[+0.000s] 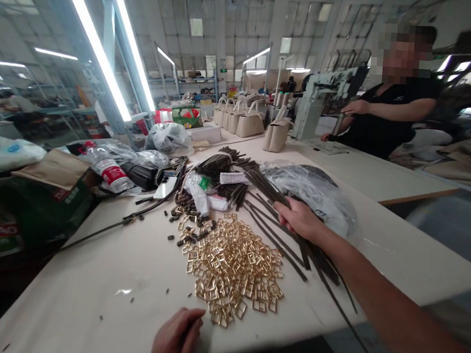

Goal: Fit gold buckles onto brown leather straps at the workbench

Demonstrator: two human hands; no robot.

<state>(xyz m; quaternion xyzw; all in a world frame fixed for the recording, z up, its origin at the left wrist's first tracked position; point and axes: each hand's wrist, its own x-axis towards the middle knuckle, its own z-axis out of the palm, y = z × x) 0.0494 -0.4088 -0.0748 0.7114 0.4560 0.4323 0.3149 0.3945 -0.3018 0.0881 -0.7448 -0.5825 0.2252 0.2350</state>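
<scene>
My right hand is closed around a bundle of narrow dark straps at the right of the table. Some strap ends trail past my forearm and over the near edge. More loose dark straps lie beside the hand. At the front edge, my left hand is curled with its fingers together; what it holds, if anything, is hidden. Just beyond it spreads a heap of gold rectangular buckles. Small dark rolled pieces are scattered at the heap's left side.
A clear plastic bag lies right of the straps. On the left are a drink bottle, a phone and a green bag. Beige handbags stand behind. A person works by a sewing machine.
</scene>
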